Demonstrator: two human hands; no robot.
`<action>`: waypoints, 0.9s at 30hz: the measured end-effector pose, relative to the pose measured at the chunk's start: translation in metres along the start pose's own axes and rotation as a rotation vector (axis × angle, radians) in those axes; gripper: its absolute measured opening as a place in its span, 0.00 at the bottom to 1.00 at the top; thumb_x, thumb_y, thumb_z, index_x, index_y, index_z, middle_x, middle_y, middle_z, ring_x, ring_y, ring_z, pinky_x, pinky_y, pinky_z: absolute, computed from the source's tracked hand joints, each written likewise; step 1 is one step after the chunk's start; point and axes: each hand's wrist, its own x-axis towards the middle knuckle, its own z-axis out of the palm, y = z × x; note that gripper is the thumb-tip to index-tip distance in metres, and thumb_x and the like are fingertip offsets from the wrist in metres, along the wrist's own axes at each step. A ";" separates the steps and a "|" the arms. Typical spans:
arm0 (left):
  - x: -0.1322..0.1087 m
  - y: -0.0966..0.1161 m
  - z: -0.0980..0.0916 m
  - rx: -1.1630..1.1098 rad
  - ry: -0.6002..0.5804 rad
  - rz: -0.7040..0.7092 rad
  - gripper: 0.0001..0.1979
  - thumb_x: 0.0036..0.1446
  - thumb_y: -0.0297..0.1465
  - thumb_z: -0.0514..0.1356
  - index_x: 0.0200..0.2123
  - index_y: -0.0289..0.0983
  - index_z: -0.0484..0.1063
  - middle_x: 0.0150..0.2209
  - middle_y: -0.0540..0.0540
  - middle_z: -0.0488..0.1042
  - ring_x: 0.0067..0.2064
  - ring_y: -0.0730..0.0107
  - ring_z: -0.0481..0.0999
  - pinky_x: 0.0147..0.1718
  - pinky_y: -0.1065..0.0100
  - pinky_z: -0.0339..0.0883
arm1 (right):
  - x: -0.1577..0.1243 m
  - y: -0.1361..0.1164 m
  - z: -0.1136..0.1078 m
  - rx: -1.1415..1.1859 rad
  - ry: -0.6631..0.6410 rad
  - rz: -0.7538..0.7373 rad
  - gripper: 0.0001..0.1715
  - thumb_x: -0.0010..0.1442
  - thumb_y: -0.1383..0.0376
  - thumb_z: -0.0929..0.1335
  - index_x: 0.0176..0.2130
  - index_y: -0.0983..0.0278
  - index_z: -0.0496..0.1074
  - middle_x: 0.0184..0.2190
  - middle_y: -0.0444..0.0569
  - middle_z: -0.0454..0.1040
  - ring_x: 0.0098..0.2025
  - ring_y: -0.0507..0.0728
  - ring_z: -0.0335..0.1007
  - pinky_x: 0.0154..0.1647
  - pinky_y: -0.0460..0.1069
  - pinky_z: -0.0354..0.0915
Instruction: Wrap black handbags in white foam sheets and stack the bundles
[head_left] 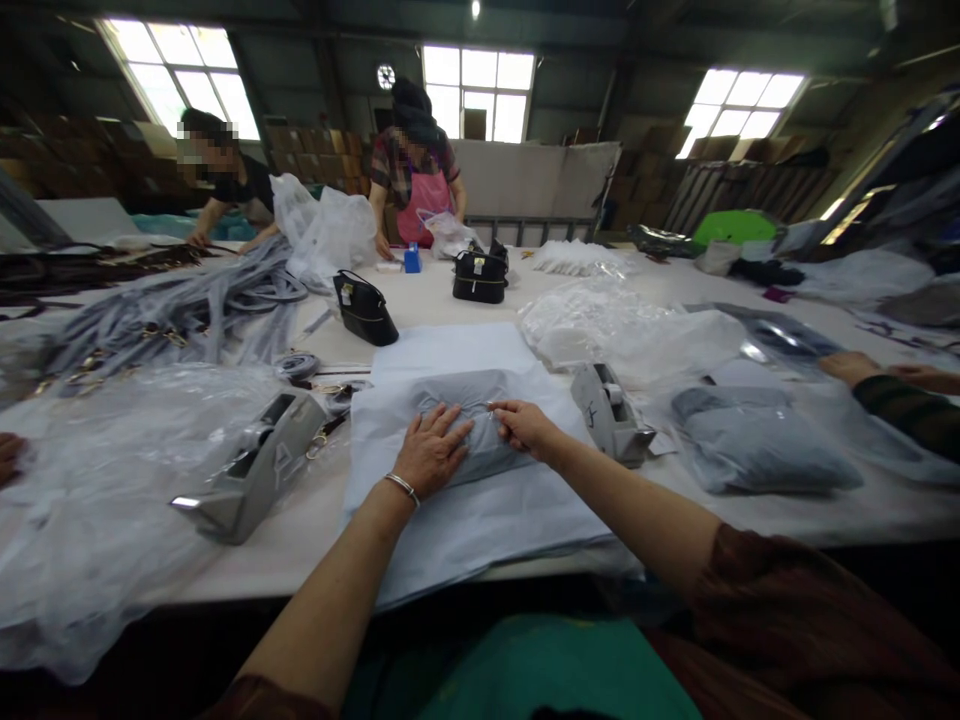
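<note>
A soft grey wrapped bundle (469, 385) lies in front of me on white sheets (442, 545). My left hand (433, 450), with a silver bangle at the wrist, rests flat on the bundle's left part, fingers spread. On its right part my right hand (523, 428) is closed in a pinch, with the index fingertip at the bundle's wrinkled top. Whatever sits between those fingers is too small to make out. Grey tape dispensers flank the sheets: one (259, 465) on the left, another (609, 415) close to my right forearm.
Clear plastic bags (127, 500) spread across the left, below grey straps (225, 300). Two black handbags (365, 308) stand beyond the sheets. Another grey package (765, 440) lies at right, near a co-worker's striped sleeve (911, 410). A person in a pink apron (425, 200) stands across the table.
</note>
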 end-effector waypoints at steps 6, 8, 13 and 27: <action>0.000 0.002 -0.002 0.011 -0.010 -0.002 0.23 0.67 0.41 0.52 0.64 0.50 0.65 0.68 0.45 0.60 0.69 0.46 0.56 0.63 0.39 0.53 | 0.009 0.004 0.010 -0.234 0.166 -0.084 0.17 0.59 0.70 0.68 0.50 0.65 0.75 0.15 0.37 0.65 0.15 0.48 0.57 0.15 0.42 0.53; 0.000 0.002 -0.003 0.010 -0.010 -0.001 0.23 0.67 0.42 0.51 0.64 0.49 0.65 0.68 0.45 0.60 0.69 0.46 0.57 0.63 0.39 0.53 | 0.013 0.007 0.011 -0.374 0.209 -0.141 0.18 0.58 0.70 0.68 0.48 0.63 0.77 0.15 0.38 0.66 0.19 0.50 0.65 0.20 0.43 0.59; 0.000 0.002 -0.001 0.008 -0.004 0.003 0.23 0.67 0.41 0.51 0.64 0.48 0.66 0.68 0.44 0.60 0.69 0.46 0.57 0.63 0.39 0.53 | 0.014 0.011 0.010 -0.746 0.274 -0.274 0.18 0.61 0.64 0.68 0.50 0.59 0.78 0.27 0.45 0.78 0.38 0.57 0.77 0.42 0.47 0.68; -0.002 0.000 0.002 0.014 0.029 0.010 0.23 0.67 0.42 0.51 0.63 0.49 0.66 0.68 0.44 0.61 0.68 0.46 0.58 0.62 0.39 0.55 | -0.007 0.004 -0.023 -1.079 0.394 -0.615 0.25 0.71 0.58 0.61 0.61 0.64 0.68 0.54 0.58 0.74 0.57 0.62 0.68 0.60 0.53 0.59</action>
